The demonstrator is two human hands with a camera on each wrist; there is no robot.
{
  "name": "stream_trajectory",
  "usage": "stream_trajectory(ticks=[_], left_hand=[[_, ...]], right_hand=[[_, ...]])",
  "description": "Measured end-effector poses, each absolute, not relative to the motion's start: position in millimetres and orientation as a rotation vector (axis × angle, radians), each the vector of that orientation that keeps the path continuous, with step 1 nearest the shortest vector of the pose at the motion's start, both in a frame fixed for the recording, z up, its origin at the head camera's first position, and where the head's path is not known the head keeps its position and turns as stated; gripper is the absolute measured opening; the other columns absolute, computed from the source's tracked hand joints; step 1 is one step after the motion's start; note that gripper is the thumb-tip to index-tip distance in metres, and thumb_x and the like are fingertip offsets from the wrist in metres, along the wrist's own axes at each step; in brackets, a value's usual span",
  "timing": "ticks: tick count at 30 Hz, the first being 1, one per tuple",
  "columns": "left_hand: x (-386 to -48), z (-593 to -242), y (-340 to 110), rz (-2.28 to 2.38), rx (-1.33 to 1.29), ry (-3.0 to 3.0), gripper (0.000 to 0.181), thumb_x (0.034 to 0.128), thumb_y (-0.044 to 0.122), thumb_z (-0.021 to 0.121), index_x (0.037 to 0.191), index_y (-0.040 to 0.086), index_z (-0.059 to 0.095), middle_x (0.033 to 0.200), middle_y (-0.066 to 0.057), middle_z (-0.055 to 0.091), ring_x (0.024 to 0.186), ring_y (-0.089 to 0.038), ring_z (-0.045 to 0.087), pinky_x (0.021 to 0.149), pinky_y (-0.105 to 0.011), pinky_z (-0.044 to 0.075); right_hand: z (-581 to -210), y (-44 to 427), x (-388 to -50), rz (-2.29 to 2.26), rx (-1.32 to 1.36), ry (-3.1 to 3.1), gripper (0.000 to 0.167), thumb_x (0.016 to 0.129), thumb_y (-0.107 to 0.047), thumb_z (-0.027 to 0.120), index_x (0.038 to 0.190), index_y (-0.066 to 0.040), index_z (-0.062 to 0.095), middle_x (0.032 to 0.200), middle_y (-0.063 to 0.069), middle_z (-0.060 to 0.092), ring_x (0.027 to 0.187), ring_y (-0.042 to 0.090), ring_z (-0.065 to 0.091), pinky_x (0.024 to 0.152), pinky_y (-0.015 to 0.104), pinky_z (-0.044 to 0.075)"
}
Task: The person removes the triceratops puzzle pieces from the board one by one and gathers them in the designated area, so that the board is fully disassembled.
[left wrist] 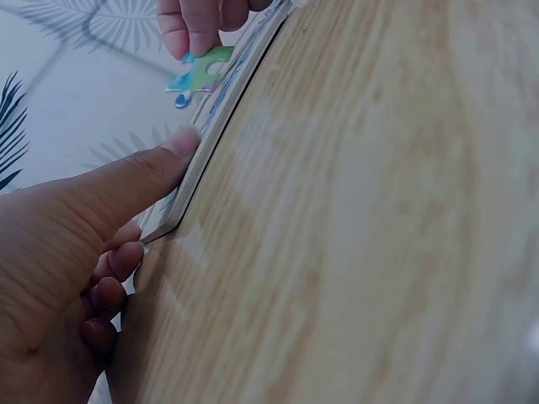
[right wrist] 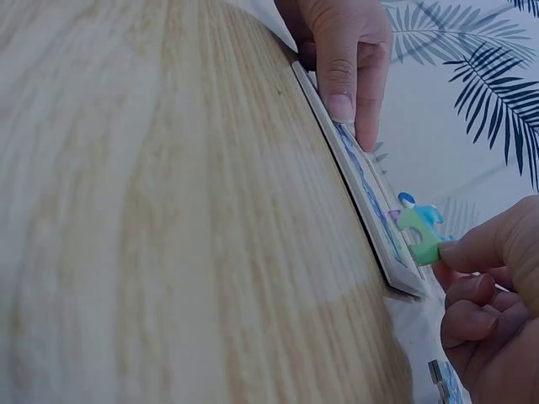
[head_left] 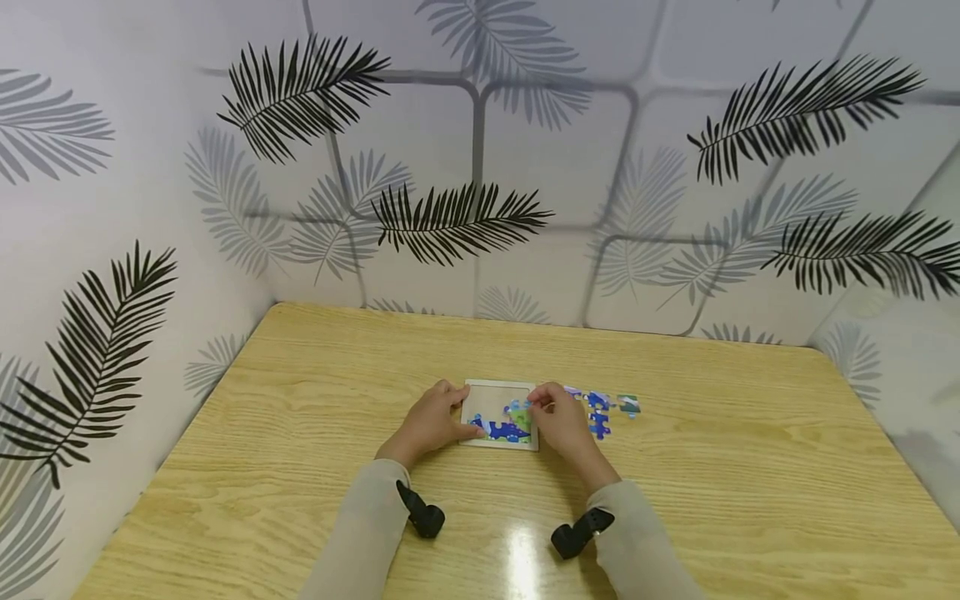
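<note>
A shallow puzzle tray (head_left: 495, 445) with a pale rim lies on the table, its lower part filled with joined blue and purple jigsaw pieces (head_left: 501, 430). My left hand (head_left: 429, 423) grips the tray's left side, thumb over the near-left corner and fingers along the outer edge. At the right side, my right hand (head_left: 564, 427) pinches a green and light-blue jigsaw piece (right wrist: 421, 236) between thumb and fingertips. In the left wrist view this piece (left wrist: 205, 74) is tilted above the tray's surface. Whether it touches the pieces below, I cannot tell.
Right of the tray lie several loose blue and purple jigsaw pieces (head_left: 598, 417), partly behind my right hand. A green and white jigsaw piece (head_left: 629, 405) lies farther right. The wooden table (head_left: 337, 358) meets a leaf-patterned wall covering (head_left: 480, 275) at the back.
</note>
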State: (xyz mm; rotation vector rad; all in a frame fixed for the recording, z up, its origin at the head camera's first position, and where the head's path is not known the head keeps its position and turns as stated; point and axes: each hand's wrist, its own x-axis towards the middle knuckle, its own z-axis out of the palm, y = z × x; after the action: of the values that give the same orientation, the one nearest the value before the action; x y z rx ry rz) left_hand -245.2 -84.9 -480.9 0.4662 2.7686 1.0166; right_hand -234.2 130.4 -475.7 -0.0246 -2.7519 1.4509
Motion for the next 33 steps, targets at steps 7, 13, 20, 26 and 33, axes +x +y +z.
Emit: stream_trajectory(ticks=[7, 13, 20, 26, 33], left_hand=[[-245, -481, -85, 1.028, 0.463, 2.758, 0.082, 0.0751, 0.037, 0.079, 0.142, 0.006, 0.042, 0.091, -0.001, 0.042, 0.077, -0.017, 0.038, 0.070, -0.032, 0.033], [-246, -483, -85, 1.001, 0.477, 2.780, 0.083, 0.0746, 0.040, 0.079, 0.141, 0.005, 0.044, 0.091, 0.000, 0.043, 0.079, -0.016, 0.039, 0.071, -0.032, 0.034], [-247, -483, -86, 1.000, 0.472, 2.777, 0.083, 0.0745, 0.039, 0.079, 0.142, 0.005, 0.043, 0.093, -0.001, 0.044, 0.079, -0.017, 0.039, 0.071, -0.032, 0.034], [-246, -484, -86, 0.999, 0.476, 2.783, 0.083, 0.0742, 0.039, 0.079, 0.141, 0.006, 0.044, 0.096, -0.001, 0.045, 0.081, -0.017, 0.040, 0.073, -0.031, 0.035], [-246, -484, -85, 1.014, 0.463, 2.775, 0.084, 0.0736, 0.039, 0.080, 0.141, 0.005, 0.044, 0.095, -0.001, 0.045, 0.080, -0.017, 0.039, 0.072, -0.031, 0.034]], right_hand=[[-476, 144, -232, 1.508, -0.019, -2.710, 0.007, 0.089, -0.002, 0.062, 0.096, -0.003, 0.061, 0.090, 0.008, 0.057, 0.085, 0.021, 0.052, 0.073, 0.031, 0.043], [-474, 168, -226, 1.489, 0.008, -2.725, 0.009, 0.090, -0.003, 0.062, 0.098, 0.000, 0.060, 0.092, 0.009, 0.057, 0.089, 0.022, 0.051, 0.079, 0.034, 0.044], [-471, 205, -216, 1.447, -0.055, -2.754, 0.012, 0.092, -0.004, 0.060, 0.102, 0.002, 0.060, 0.093, 0.010, 0.056, 0.087, 0.020, 0.050, 0.072, 0.027, 0.043], [-470, 237, -207, 1.451, -0.136, -2.755, 0.016, 0.092, -0.007, 0.059, 0.104, 0.003, 0.059, 0.096, 0.011, 0.056, 0.088, 0.018, 0.049, 0.071, 0.023, 0.043], [-470, 260, -200, 1.431, -0.143, -2.773, 0.016, 0.091, -0.005, 0.060, 0.103, 0.006, 0.060, 0.094, 0.012, 0.058, 0.082, 0.015, 0.049, 0.065, 0.021, 0.043]])
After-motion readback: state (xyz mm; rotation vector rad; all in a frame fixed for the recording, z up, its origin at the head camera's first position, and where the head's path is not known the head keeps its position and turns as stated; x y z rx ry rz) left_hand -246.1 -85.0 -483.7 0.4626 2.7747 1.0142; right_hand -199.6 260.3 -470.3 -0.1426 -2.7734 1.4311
